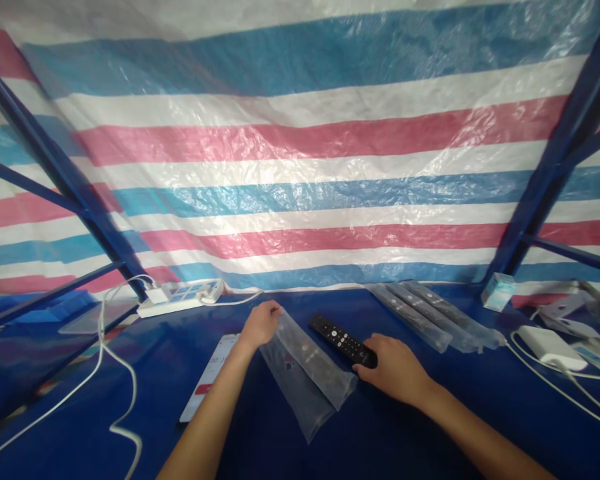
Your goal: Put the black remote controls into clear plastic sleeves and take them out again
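My left hand (261,325) pinches the top end of a clear plastic bag (300,387). The bag lies slantwise on the blue tabletop (260,447), and a second bag seems to overlap it. My right hand (397,367) is closed round the lower end of a black remote control (344,341), whose buttons face up. The remote's far end points up and left, beside the bag and apart from my left hand. Partly behind my left forearm lies a phone (211,380) with a lit screen.
Several bagged remotes (427,313) lie side by side at the back right. A small box (499,292) and a white adapter (553,347) with cables sit further right. A white power strip (180,298) is at the back left, its cables (125,363) trailing forward. Blue posts (545,160) frame a striped sheet.
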A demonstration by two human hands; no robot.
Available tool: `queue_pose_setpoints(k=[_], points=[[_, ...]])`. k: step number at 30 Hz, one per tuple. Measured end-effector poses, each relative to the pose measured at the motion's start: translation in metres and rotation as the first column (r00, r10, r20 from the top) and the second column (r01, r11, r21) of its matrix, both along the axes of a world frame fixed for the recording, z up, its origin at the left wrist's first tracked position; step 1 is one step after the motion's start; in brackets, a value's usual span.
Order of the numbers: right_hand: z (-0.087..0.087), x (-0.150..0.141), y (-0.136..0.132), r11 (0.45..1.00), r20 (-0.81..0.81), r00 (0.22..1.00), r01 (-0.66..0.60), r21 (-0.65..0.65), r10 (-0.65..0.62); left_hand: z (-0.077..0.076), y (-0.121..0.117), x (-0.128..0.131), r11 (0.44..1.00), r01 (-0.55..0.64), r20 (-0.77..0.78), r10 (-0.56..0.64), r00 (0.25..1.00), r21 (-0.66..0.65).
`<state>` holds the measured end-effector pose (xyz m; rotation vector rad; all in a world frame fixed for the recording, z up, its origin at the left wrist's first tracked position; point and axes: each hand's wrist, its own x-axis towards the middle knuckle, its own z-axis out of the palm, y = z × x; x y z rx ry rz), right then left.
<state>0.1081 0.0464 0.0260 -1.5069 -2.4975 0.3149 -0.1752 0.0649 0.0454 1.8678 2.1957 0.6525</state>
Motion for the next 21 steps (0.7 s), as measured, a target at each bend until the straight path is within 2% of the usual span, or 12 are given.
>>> queue_pose_setpoints(k=[3,5,7,9,11,12,14,16,21], points=[[-0.002,-0.005,-0.002,0.995,-0.043,0.994,-0.103,0.009,0.103,-0.008,-0.003,0.005,0.997,-0.071,-0.227,0.065,0.972,-0.019],[0.001,0.001,0.002,0.994,-0.053,0.995,-0.074,0.082,0.079,-0.011,-0.006,0.01,0.992,-0.123,-0.369,0.122,0.922,0.021],[0.007,0.014,0.01,0.976,0.0,0.996,0.09,0.198,-0.092,-0.01,-0.011,0.017,0.983,-0.159,-0.462,0.182,0.868,0.089],[0.015,0.031,0.02,0.906,0.113,0.93,0.304,0.295,-0.349,-0.008,-0.015,0.023,0.975,-0.174,-0.503,0.22,0.836,0.138],[0.021,0.047,0.029,0.856,0.215,0.845,0.421,0.299,-0.49,-0.003,-0.018,0.028,0.973,-0.164,-0.511,0.225,0.83,0.162],[0.022,0.052,0.032,0.859,0.265,0.821,0.45,0.246,-0.506,-0.001,-0.019,0.03,0.974,-0.151,-0.509,0.218,0.833,0.171],[0.022,0.057,0.036,0.88,0.328,0.818,0.455,0.135,-0.473,0.003,-0.021,0.035,0.975,-0.116,-0.499,0.197,0.844,0.189],[0.02,0.056,0.037,0.912,0.336,0.852,0.404,0.065,-0.402,0.006,-0.023,0.04,0.976,-0.076,-0.481,0.169,0.861,0.206],[0.011,0.043,0.032,0.975,0.282,0.934,0.217,0.036,-0.219,0.011,-0.019,0.062,0.982,0.06,-0.376,0.013,0.926,0.18]])
